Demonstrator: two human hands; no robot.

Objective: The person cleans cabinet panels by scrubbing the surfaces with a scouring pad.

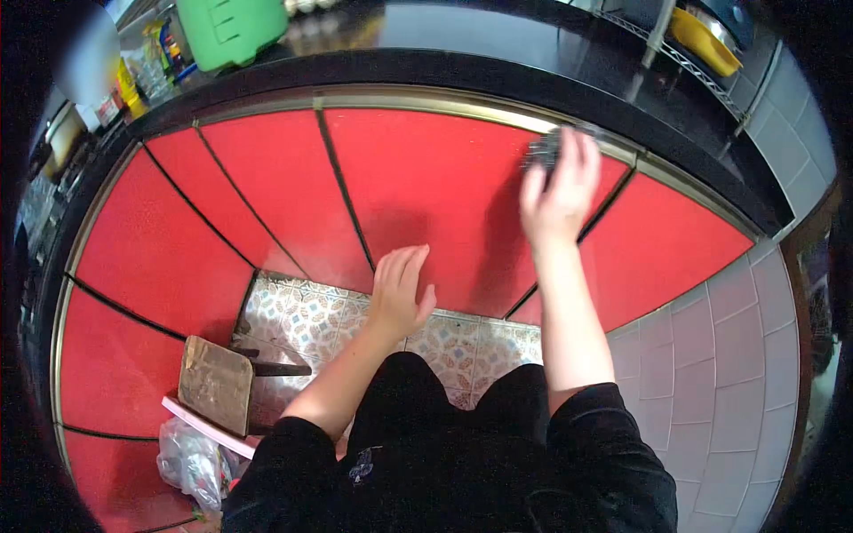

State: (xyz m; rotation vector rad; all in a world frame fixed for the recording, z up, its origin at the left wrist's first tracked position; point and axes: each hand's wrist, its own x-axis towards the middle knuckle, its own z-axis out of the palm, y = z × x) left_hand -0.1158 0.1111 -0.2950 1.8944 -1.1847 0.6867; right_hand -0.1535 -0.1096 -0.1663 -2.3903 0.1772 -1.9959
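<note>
My right hand (562,191) is closed on a dark grey, bristly scrubber (541,153), held against the top of a red cabinet door (453,186) just under its metal edge strip. The hand hides part of the scrubber, and its exact kind is hard to make out. Lower down, my left hand (398,289) holds nothing; its fingers are stretched out in front of the same row of doors, near the lower edge. From this view I cannot tell whether it touches the door.
A black countertop (498,75) overhangs the doors, with a green plastic container (233,31) on it. A metal rack holding a yellow basket (705,42) stands right. At lower left are a wooden stool (215,384) and a plastic bag (191,457). Patterned tiles (449,351) cover the floor.
</note>
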